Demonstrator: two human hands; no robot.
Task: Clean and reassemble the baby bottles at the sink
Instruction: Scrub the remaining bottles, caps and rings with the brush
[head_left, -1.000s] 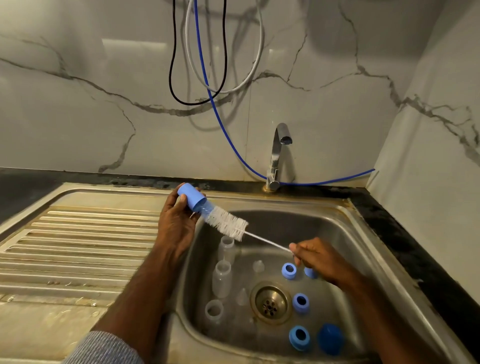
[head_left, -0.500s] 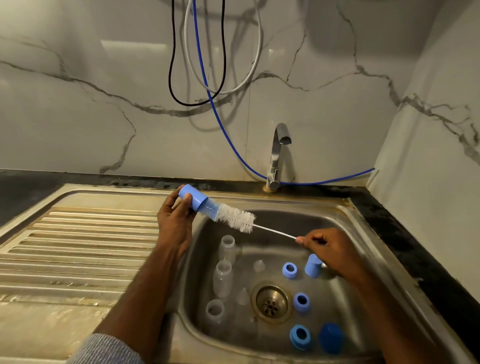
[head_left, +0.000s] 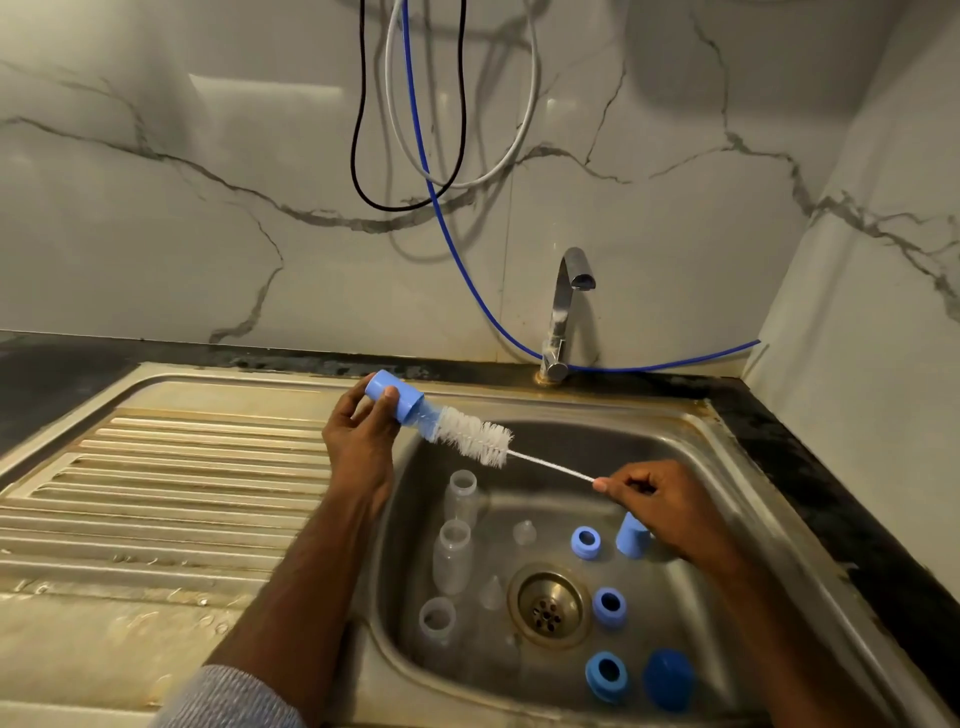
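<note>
Baby-bottle parts lie scattered in the basin of the steel sink (head_left: 691, 447), lower right of the frame, while one blue cap (head_left: 393, 399) is held up over the sink's left rim near the middle of the picture. The left hand (head_left: 358, 436) grips that cap, thumb across its side and fingers behind it, open end tilted down to the right. The white bristles of a bottle brush (head_left: 475, 435) stick out of the cap's mouth, with the tip of the bristle head inside it. The brush's thin wire stem runs down to the right, where the right hand (head_left: 657, 506) pinches its end between thumb and curled fingers.

Down in the basin, three clear bottles (head_left: 453, 558) sit along the left side, two lying with their mouths toward the back and one upright near the front. Two small clear teats (head_left: 524, 532) rest between them and the brass drain (head_left: 549, 608). To the right of the drain are three blue screw rings (head_left: 586, 542), a second blue cap (head_left: 632, 535) just beneath the right hand, and a darker blue round lid (head_left: 668, 678) at the bottom right.

A chrome tap (head_left: 566, 312) stands behind the basin, no water running. The ribbed draining board (head_left: 171, 483) fills the left of the frame. Black, grey and blue hoses (head_left: 415, 135) hang on the marble wall above.
</note>
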